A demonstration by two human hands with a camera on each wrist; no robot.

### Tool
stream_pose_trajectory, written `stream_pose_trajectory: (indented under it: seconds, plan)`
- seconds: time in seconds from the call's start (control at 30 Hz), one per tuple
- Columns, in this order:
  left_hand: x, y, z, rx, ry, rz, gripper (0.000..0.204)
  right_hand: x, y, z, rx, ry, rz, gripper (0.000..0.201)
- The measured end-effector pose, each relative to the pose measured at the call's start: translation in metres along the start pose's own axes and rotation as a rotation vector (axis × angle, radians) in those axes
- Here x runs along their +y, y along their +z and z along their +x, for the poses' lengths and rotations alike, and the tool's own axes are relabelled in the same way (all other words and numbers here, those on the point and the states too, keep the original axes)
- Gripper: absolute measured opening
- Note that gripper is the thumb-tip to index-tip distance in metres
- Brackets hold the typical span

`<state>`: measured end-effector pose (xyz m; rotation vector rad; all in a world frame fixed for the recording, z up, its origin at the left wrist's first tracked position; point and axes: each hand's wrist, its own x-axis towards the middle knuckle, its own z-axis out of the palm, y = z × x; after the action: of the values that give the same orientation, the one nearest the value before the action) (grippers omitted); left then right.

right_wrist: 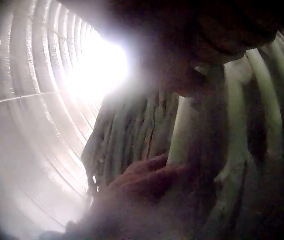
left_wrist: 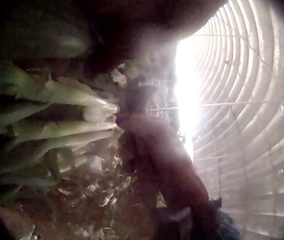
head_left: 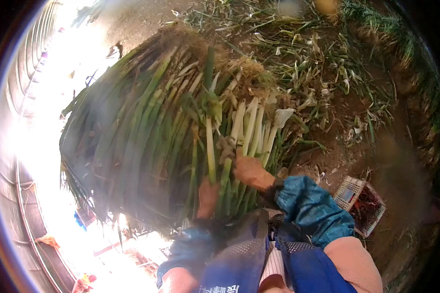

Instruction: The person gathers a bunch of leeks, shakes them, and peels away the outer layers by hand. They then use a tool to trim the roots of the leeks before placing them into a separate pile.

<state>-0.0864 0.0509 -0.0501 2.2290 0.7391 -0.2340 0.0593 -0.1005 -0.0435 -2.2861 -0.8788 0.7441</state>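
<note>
A large heap of long green onions (head_left: 146,117) lies before me, leaves to the left and front, white stalks and roots toward the back right. My left hand (head_left: 208,198) grips one green onion (head_left: 210,151) low on its pale stalk. In the right wrist view, the left hand (right_wrist: 142,182) has its fingers curled round this white stalk (right_wrist: 180,132). My right hand (head_left: 253,172) is close beside it, fingers bent in among the stalks, pinching at a green onion. From the left wrist, the right hand (left_wrist: 157,145) appears at the ends of several pale stalks (left_wrist: 67,130).
Torn leaves and peelings (head_left: 308,58) litter the soil behind and to the right. A white plastic crate (head_left: 349,195) with dark reddish contents stands at the right. Ribbed plastic sheeting (head_left: 27,171) curves along the left, with strong glare beside it.
</note>
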Motion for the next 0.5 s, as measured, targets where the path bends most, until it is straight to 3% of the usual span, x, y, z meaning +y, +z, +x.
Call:
stream_pose_trajectory:
  seconds: [0.07,0.13,0.23,0.33,0.37,0.47,0.5]
  plan:
    - [0.0,0.003,-0.004,0.026,0.023,0.03,0.038,0.004,-0.003,0.009,0.059,-0.018,0.02,0.069]
    - [0.02,0.002,-0.009,0.043,-0.131,-0.027,0.036,-0.005,-0.018,0.007,0.066,0.034,0.083,0.071]
    - [0.022,0.001,-0.004,-0.052,-0.201,-0.17,0.039,-0.025,-0.03,-0.024,-0.006,0.083,0.014,0.058]
    - [0.022,0.012,0.002,0.034,-0.103,-0.089,0.035,-0.026,-0.04,-0.028,-0.141,0.148,-0.021,0.051]
    - [0.022,0.014,0.004,0.026,-0.107,-0.061,0.036,-0.017,-0.035,-0.025,0.003,0.1,0.03,0.043]
    - [0.025,0.017,0.004,0.017,-0.125,0.002,0.036,0.002,-0.032,-0.001,0.009,0.101,0.099,0.068]
    - [0.03,0.019,0.002,0.021,-0.134,0.006,0.034,0.006,-0.025,0.0,0.001,0.04,0.069,0.068]
